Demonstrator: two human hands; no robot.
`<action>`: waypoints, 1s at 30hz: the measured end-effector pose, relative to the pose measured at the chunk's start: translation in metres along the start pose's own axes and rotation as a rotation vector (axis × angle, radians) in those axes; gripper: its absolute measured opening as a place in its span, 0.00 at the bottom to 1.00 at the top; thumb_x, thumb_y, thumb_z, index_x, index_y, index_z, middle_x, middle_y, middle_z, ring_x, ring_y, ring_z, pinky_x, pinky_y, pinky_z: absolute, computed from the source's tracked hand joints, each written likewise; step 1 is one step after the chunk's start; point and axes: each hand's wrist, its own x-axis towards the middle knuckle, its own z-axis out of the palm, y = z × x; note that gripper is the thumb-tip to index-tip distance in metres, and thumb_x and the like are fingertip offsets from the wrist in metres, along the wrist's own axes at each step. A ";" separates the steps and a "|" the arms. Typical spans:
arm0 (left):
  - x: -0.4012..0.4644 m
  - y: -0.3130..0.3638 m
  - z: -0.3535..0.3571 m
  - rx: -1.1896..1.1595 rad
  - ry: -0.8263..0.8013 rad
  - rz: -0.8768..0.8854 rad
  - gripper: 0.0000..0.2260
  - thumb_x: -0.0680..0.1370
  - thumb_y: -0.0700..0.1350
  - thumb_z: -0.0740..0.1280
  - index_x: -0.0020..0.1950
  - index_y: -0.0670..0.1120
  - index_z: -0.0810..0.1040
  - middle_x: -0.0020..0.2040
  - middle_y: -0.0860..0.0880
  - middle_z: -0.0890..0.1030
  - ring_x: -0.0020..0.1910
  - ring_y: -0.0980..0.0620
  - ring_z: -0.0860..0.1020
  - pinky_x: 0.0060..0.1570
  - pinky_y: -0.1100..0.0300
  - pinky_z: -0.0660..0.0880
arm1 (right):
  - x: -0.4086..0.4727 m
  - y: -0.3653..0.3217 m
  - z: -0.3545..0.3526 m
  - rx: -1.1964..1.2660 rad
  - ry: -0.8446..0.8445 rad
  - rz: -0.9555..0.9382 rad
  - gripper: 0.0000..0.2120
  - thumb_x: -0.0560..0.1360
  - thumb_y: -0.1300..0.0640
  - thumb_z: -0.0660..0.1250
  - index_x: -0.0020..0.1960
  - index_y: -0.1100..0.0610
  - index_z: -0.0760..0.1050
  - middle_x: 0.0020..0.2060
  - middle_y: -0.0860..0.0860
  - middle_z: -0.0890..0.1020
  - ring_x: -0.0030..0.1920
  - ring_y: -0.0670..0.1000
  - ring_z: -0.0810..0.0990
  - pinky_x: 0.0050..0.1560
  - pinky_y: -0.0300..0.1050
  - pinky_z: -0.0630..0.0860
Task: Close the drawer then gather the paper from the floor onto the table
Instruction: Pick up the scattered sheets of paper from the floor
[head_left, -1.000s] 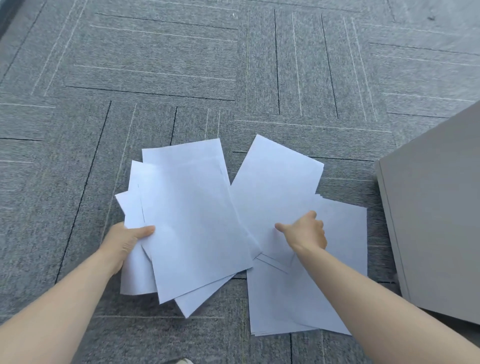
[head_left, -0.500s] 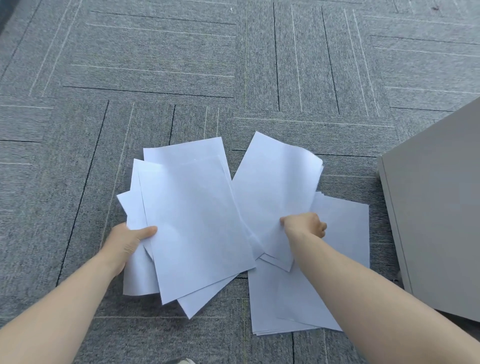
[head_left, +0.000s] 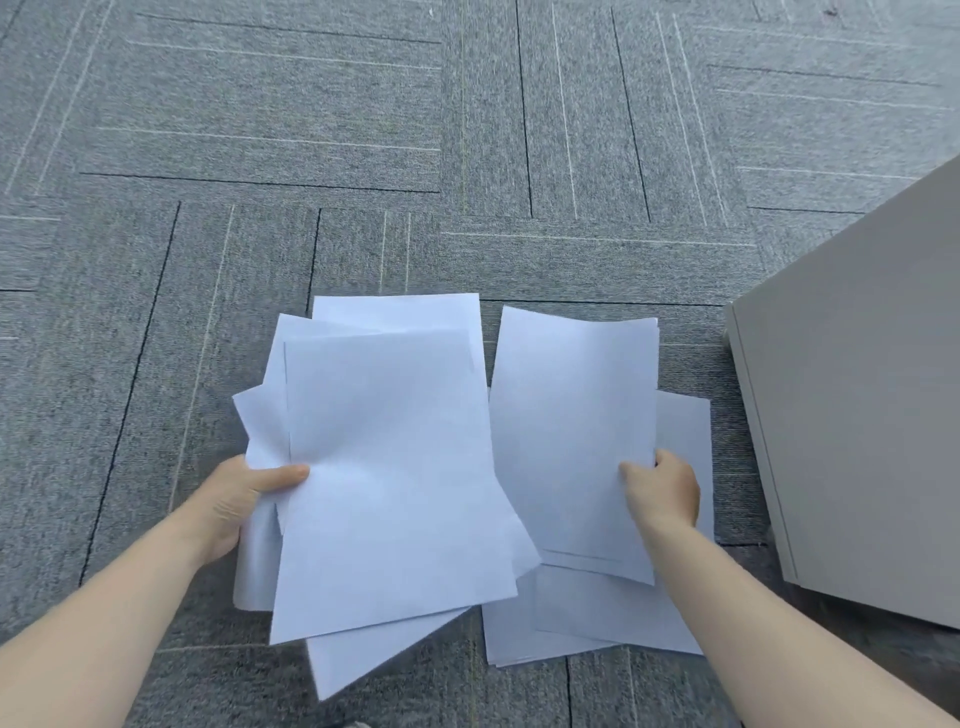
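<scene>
White paper sheets lie spread on the grey carpet. My left hand (head_left: 236, 506) grips the left edge of a fanned bundle of several sheets (head_left: 384, 467), thumb on top. My right hand (head_left: 662, 491) pinches the right edge of a smaller set of sheets (head_left: 566, 426), raised above more sheets on the floor (head_left: 597, 618). The two held bundles sit side by side, nearly touching. A grey cabinet (head_left: 857, 405) stands at the right; its drawer front is not in view.
Grey carpet tiles (head_left: 363, 130) with thin light and dark lines cover the floor all around. The cabinet's side panel rises close to the right of the papers. No table is in view.
My right hand has closed on the tilted sheets, turned them upright and shifted them right. The left bundle has straightened a little. The view has moved closer to the papers.
</scene>
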 end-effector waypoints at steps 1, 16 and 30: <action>0.000 0.001 0.005 0.003 -0.010 0.003 0.14 0.71 0.34 0.69 0.56 0.39 0.80 0.50 0.42 0.85 0.42 0.45 0.85 0.50 0.49 0.76 | 0.003 0.006 -0.004 -0.059 0.010 0.015 0.08 0.70 0.60 0.63 0.33 0.57 0.67 0.41 0.57 0.74 0.36 0.57 0.71 0.34 0.44 0.65; 0.015 0.005 0.049 0.042 0.001 0.036 0.21 0.66 0.35 0.73 0.59 0.38 0.79 0.53 0.39 0.83 0.50 0.41 0.82 0.52 0.48 0.77 | 0.030 0.031 -0.047 -0.207 0.012 0.200 0.10 0.68 0.57 0.62 0.47 0.50 0.77 0.63 0.61 0.69 0.60 0.65 0.69 0.65 0.58 0.68; 0.011 0.003 0.049 0.078 0.002 0.038 0.16 0.69 0.34 0.72 0.56 0.38 0.80 0.48 0.43 0.85 0.40 0.45 0.84 0.46 0.51 0.79 | 0.028 0.031 -0.045 -0.042 0.041 0.091 0.05 0.67 0.63 0.62 0.42 0.55 0.70 0.49 0.57 0.79 0.39 0.58 0.76 0.38 0.44 0.70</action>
